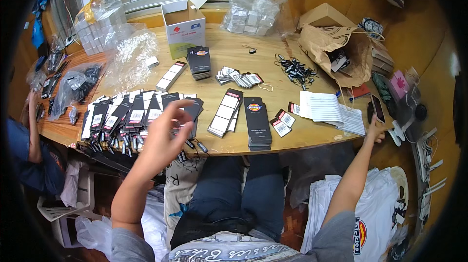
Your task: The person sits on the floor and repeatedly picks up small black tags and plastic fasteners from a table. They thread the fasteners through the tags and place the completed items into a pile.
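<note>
My left hand (170,133) is raised over the right end of a row of black hang tags (136,111), its fingers apart and slightly bent, holding nothing. The tags carry white barcode labels, and black strings hang off the table's front edge. At the far right, my right hand (375,129) grips the lower end of a dark smartphone (377,108). Between my hands lie a stack of black tags (257,124) and a pile of tags with white panels (226,115). Small barcode cards (281,122) lie beside an open lined notebook (319,107).
Farther back are a white carton (184,30), a stack of black tags (199,62), a heap of black strings (296,71) and a brown paper bag (336,50). Clear plastic bags (256,6) stand behind. Another person's arm (34,130) is at the left. White garments (375,189) lie below right.
</note>
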Tool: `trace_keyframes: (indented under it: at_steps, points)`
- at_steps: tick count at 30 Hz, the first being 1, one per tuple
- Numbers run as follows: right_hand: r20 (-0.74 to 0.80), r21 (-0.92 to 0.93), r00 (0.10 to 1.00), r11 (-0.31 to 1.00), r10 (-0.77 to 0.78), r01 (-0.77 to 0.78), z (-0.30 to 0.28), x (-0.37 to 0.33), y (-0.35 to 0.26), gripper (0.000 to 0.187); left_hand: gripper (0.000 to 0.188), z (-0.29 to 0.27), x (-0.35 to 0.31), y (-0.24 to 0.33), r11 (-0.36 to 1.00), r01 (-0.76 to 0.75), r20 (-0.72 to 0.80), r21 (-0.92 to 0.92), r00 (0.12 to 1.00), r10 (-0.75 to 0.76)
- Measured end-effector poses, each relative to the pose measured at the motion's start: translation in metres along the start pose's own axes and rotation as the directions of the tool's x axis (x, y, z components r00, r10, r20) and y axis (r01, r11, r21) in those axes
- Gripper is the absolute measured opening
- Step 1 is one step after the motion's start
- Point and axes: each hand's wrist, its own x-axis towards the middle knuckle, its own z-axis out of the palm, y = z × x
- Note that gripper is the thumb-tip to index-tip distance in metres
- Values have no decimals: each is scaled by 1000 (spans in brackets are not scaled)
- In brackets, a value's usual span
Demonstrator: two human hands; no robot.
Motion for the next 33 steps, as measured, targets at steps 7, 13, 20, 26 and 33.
trace_keyframes:
  at_steps: [7, 13, 20, 26, 33]
  points:
    - [-242, 397, 655, 543, -716, 740, -66, -141, 58, 22, 85, 82, 66, -8, 874, -56, 113, 482, 994, 1]
    - [423, 481, 172, 381, -890, 790, -105, -269, 161, 36, 104, 106, 94, -6, 802, 76, 137, 592, 972, -193]
    - [652, 407, 125, 485, -748, 774, -117, -309, 194, 28, 98, 111, 108, -18, 766, 210, 88, 608, 940, -328]
    - [669, 321, 128, 440, -732, 839, -108, -314, 187, 28, 84, 101, 120, -22, 820, 259, 140, 510, 916, -376]
    - [555, 545, 144, 489, -819, 681, -115, -289, 120, 10, 53, 88, 118, -16, 844, 140, 215, 518, 933, -287]
